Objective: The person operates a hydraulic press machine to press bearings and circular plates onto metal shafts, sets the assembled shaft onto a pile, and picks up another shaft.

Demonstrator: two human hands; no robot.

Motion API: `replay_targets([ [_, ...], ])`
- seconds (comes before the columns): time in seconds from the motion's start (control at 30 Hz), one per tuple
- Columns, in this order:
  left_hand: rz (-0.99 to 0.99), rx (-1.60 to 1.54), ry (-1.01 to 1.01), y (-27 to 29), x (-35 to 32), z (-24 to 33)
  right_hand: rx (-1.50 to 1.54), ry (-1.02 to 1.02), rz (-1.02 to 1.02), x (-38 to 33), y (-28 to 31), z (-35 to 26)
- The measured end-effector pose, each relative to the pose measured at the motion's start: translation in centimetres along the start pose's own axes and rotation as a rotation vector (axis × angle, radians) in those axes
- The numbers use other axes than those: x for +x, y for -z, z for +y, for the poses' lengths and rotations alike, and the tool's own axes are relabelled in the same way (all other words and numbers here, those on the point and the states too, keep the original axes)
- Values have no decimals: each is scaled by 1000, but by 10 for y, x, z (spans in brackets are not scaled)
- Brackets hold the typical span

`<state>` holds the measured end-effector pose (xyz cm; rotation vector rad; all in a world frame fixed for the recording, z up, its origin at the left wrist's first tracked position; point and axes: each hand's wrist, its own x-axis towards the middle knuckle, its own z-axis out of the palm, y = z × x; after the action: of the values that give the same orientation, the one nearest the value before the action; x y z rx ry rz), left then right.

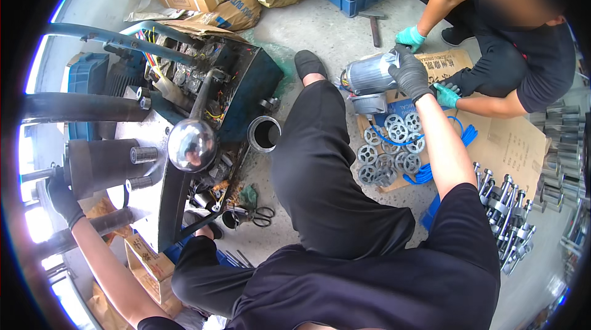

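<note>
My left hand (pixel 64 198), in a dark glove, is at the far left by a thick dark cylinder (pixel 104 167) of the machine. Its fingers close around a thin metal rod (pixel 38 175) at the cylinder's end, though they are partly hidden. Out to the right, my right hand (pixel 411 76), in a dark grey glove, grips the end of a silver finned electric motor (pixel 366 76). The motor lies on its side over cardboard, its grey terminal box (pixel 370 104) toward me. A co-worker's teal-gloved hands (pixel 411 38) are beside it, one near the motor and one lower down.
Several spoked metal wheels (pixel 385 160) and a blue cord (pixel 425 173) lie on cardboard (pixel 505 139). Long bolts (pixel 508 213) stand at right. The machine has a shiny ball-ended lever (pixel 192 145). A metal ring (pixel 265 133), scissors (pixel 261 216) and a hammer (pixel 374 27) lie on the floor.
</note>
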<state>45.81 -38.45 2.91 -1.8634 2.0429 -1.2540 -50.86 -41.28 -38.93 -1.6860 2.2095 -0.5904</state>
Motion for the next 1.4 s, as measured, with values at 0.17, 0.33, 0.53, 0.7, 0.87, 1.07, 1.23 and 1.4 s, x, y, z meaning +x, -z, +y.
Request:
replay_targets([
  [0.17, 77, -566, 271, -8, 7, 21, 49, -52, -98, 21, 11, 27],
  [0.33, 12, -671, 348, 1, 3, 10, -48, -25, -70, 48, 9, 61],
  [0.53, -18, -346, 204, 4, 2, 7, -227, -183, -26, 53, 7, 76],
  [0.7, -27, -222, 165, 12, 4, 12, -206, -265, 39, 51, 1, 87],
  [0.87, 3, -322, 284, 9, 6, 17, -206, -309, 35, 55, 1, 111],
  [1.07, 18, -40, 45, 6, 14, 27, -237, -390, -9, 41, -18, 167],
  [1.23, -27, -212, 207, 13, -6, 4, -453, -274, 235, 29, -41, 105],
  [1.4, 89, -572, 389, 14, -1, 19, 397, -71, 93, 52, -110, 85],
])
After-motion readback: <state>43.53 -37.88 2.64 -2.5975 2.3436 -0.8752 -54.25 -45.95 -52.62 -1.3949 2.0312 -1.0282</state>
